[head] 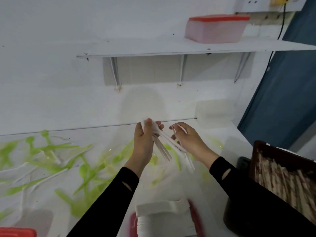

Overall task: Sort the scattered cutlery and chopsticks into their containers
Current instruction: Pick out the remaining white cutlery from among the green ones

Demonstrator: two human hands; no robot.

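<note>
Biggest thing first: the white counter (102, 130), so I'll place everything off that. Up on the wall above its far edge there's a shelf (171, 47) with a pink box (213, 29) on it. At the counter's right end sits a dark crate (266, 151) packed with chopsticks (287, 182). At its near edge, between your sleeves, is a red-rimmed container (193, 212), too blurry to read the contents. The left half of the counter is littered with green cutlery (51, 147) and a few white pieces.

Over the middle of the counter, your left hand (143, 139) has its fingers wrapped round a bunch of white forks (162, 147), gripped at one end with the rest fanning down toward you. Your right hand (188, 141) is right beside the fan, fingers half curled. I honestly can't tell if it's pinching a piece or just touching.

These look like thin, light plastic, probably slick and a bit springy, so I'd guess they'll slide apart if held loosely. Squeeze the bunch near the middle, square up the ends, then drop them in.
</note>
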